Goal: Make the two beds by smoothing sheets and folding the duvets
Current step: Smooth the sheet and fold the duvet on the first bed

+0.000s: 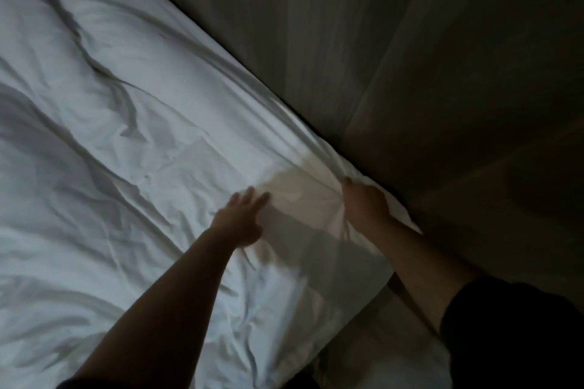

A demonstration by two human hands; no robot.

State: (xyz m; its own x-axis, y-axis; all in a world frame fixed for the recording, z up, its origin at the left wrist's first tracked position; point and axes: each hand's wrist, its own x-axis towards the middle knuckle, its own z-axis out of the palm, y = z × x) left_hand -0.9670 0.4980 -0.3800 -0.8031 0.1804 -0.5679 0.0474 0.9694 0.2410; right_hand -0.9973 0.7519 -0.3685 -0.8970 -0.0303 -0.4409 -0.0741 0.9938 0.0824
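Dark wall (410, 41) fills the right of the head view. The creased white sheet (126, 136), perhaps a duvet cover in this dim light, spreads right up to it. Your right hand (363, 202) has its grip clenched on a bunch of the sheet at the wall-side edge, with folds fanning out from it. Your left hand (240, 218), grip released and fingers straight, lies on the sheet just beside.

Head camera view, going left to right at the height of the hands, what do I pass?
Wrinkled white bedding → left hand, flat on it → right hand, gripping a bunched fold of it → dark grey wall panel.
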